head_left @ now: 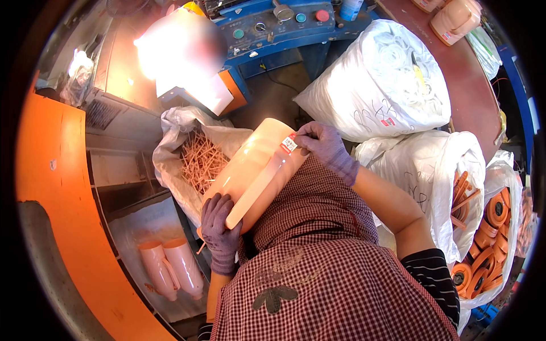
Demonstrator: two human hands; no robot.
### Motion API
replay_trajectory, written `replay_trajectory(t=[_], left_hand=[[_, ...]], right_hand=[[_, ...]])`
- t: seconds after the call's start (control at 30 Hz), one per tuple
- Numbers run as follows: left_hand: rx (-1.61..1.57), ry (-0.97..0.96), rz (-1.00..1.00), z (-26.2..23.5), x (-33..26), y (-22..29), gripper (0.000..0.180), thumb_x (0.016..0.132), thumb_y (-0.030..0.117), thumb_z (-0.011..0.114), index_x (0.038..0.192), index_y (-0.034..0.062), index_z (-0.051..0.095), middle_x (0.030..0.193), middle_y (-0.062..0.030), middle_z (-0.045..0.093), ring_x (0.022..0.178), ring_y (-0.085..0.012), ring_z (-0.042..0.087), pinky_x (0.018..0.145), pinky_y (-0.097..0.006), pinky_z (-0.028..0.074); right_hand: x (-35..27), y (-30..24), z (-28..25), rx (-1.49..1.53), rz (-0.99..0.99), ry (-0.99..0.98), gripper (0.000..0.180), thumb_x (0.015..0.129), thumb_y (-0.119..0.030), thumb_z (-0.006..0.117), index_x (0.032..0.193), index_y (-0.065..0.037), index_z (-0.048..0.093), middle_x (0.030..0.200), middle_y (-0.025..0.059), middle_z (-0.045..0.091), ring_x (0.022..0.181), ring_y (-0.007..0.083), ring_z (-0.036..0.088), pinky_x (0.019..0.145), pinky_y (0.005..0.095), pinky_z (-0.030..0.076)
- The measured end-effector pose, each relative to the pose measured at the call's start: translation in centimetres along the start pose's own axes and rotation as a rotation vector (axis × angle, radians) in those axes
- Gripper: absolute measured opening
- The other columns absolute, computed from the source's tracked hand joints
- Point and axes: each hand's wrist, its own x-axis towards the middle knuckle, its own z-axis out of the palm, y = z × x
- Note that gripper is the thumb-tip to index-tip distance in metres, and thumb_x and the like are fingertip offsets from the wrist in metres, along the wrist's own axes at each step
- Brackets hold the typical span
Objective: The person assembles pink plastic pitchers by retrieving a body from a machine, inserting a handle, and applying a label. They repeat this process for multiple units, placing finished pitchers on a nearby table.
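Observation:
A peach-orange plastic jug body [244, 162] with a long strap handle lies tilted across my lap. My left hand [221, 227], in a grey-purple glove, is closed round its lower end beside the handle's end. A small red and white label [288, 144] is on the jug near its upper rim. My right hand [325, 146], gloved too, pinches at the label's right edge with thumb and fingers. Whether the label is fully stuck down there, I cannot tell.
A white sack [169, 136] of thin orange plastic sprues stands behind the jug. Two similar jug bodies [173, 264] lie lower left. At right are a large white sack [369, 85] and bags of orange parts [489, 244]. A blue machine panel [273, 28] is ahead.

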Motion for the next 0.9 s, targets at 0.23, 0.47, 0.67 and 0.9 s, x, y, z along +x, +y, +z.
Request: replay_trajectory(t=[0.23,0.47,0.67,0.9], left_hand=[[0.051,-0.021,0.008,0.3,-0.2,0.7,0.040,0.066,0.004,0.075,0.105,0.0003,0.066,0.111,-0.0158,0.070,0.114,-0.0400,0.062,0.103,-0.050,0.045],[-0.058,0.015,-0.015,0.3,0.0,-0.8,0.037,0.068,0.002,0.075,0.104,-0.0005,0.066,0.109,-0.0165,0.070,0.115,-0.0412,0.062,0.108,-0.050,0.043],[-0.044,0.016,-0.149,-0.9,-2.0,-4.2,0.062,0.069,0.004,0.078,0.127,0.0019,0.055,0.136,-0.0158,0.057,0.128,-0.0355,0.054,0.111,-0.049,0.039],[-1.471,0.462,-0.948,-2.2,-2.3,-9.9,0.061,0.103,0.049,0.045,0.145,0.0045,0.040,0.141,-0.0109,0.050,0.125,-0.0242,0.051,0.110,-0.038,0.039]], right_hand=[[0.6,0.6,0.3,-0.527,-0.188,0.066,0.029,0.085,-0.021,0.076,0.100,0.002,0.065,0.084,0.0083,0.068,0.073,0.0170,0.065,0.071,0.0314,0.054],[2.9,2.0,-2.2,0.118,0.166,-0.172,0.065,0.082,-0.035,0.080,0.131,0.001,0.057,0.119,0.0157,0.067,0.097,0.0201,0.066,0.086,0.0346,0.052],[1.8,-0.8,1.4,-0.129,0.142,-0.274,0.037,0.086,-0.035,0.076,0.100,0.000,0.074,0.087,0.0060,0.073,0.083,0.0124,0.065,0.079,0.0306,0.051],[-5.2,-5.9,3.2,-0.251,-0.557,-0.354,0.030,0.088,-0.031,0.074,0.100,-0.004,0.072,0.092,0.0096,0.072,0.084,0.0207,0.068,0.077,0.0355,0.053]])
